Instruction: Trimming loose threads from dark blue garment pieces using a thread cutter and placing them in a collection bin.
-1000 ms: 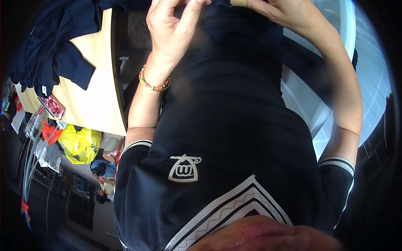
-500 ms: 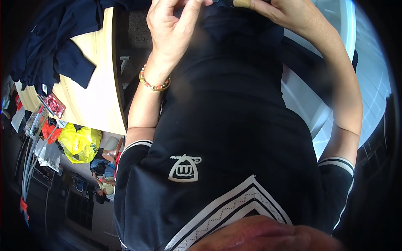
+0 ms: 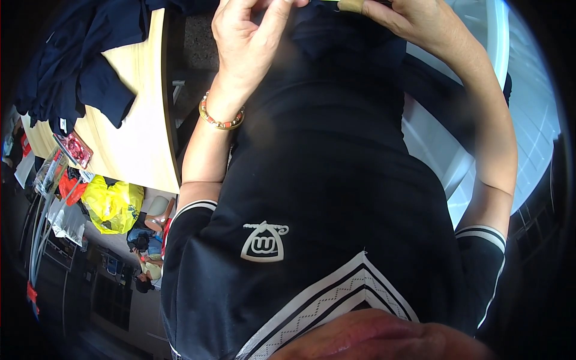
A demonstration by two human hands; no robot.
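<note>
I see my left hand point(image 3: 255, 42) and right hand point(image 3: 420, 21) pinching dark cloth point(image 3: 336, 36) near the surface's point(image 3: 141, 150) right edge — fingers closed on it, apparently to keep it taut.

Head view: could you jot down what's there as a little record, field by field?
left hand: left hand raised at the top edge, fingers bent, touching dark cloth
right hand: right hand at the top edge, on the same dark cloth; grip unclear
wrist: beaded bracelet on the left wrist
shirt: dark shirt with pale emblem and zigzag-trimmed collar
table: pale wooden table at left, dark garments piled on it
below table: yellow bag
</note>
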